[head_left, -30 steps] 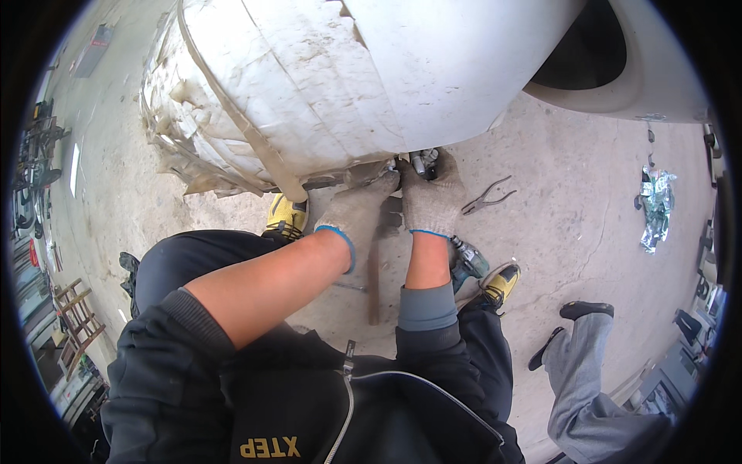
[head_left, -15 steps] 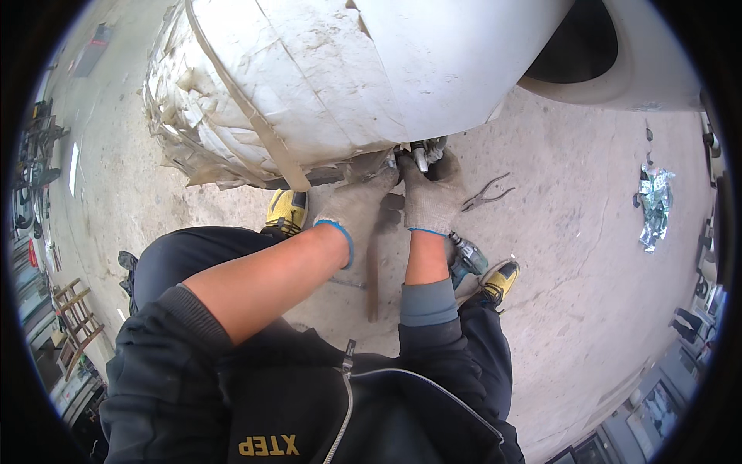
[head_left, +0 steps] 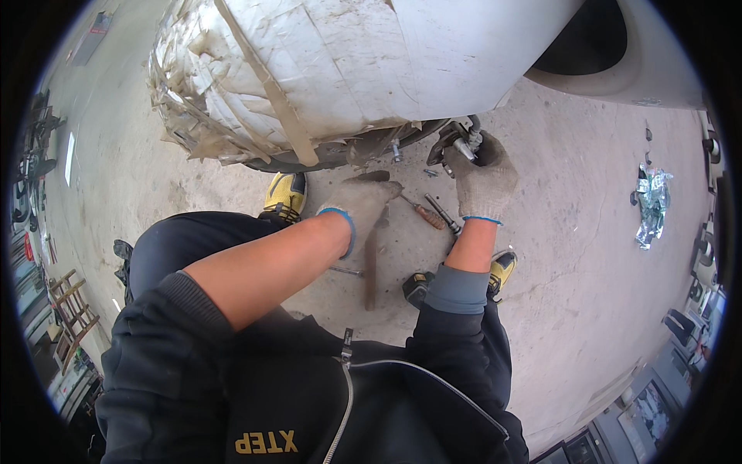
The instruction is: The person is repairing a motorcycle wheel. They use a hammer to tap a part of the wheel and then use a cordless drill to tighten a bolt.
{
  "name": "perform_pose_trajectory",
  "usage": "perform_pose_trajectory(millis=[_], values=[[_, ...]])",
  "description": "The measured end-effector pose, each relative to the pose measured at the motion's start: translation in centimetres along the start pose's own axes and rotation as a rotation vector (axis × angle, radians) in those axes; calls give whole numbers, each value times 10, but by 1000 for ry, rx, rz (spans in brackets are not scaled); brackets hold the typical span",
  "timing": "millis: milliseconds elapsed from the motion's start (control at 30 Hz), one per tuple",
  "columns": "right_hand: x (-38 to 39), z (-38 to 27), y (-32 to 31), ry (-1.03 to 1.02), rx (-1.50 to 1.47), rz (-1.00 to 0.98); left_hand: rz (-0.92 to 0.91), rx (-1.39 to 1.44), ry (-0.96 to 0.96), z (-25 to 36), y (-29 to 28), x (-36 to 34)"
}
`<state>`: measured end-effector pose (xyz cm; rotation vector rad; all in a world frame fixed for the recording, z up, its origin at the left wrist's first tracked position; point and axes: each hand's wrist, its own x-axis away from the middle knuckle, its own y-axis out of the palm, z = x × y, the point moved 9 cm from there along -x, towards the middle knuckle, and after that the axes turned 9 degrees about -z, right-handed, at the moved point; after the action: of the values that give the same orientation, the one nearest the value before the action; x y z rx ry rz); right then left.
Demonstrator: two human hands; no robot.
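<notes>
My right hand (head_left: 487, 184), in a grey-beige work glove, is closed round a dark metal part with a silver cylindrical end (head_left: 466, 147), close under the bodywork's lower edge. My left hand (head_left: 357, 199), gloved alike, is lower and to the left, its fingers pressed together; what they hold, if anything, is hidden. Its fingertips come close to the tip of a screwdriver (head_left: 430, 216) with a brown-orange handle. Below that hand a long brown handle (head_left: 371, 271) runs toward me, its upper end covered. A metal bar tool (head_left: 443, 214) lies beside the screwdriver.
White bodywork (head_left: 340, 62) wrapped in torn film and tape overhangs the dark tire (head_left: 332, 157). A cordless power tool (head_left: 418, 288) lies partly under my right forearm. A thin metal rod (head_left: 347, 271) and crumpled silvery foil (head_left: 654, 205) rest on the concrete floor (head_left: 580, 232).
My hands have separated: the right moved right with the metal part, the left slightly down and left. The screwdriver and bar have come into view; the pliers no longer show.
</notes>
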<state>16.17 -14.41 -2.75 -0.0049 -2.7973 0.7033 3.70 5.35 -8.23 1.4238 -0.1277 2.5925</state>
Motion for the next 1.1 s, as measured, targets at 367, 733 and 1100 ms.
perform_pose_trajectory(millis=[367,733,1100], values=[[32,12,49,109,-782,-715,-59,-119,396,2,9,-1],[46,13,43,131,-745,-668,-450,713,270,43,32,40],[45,154,21,424,-156,-272,-419,613,186,52,41,49]])
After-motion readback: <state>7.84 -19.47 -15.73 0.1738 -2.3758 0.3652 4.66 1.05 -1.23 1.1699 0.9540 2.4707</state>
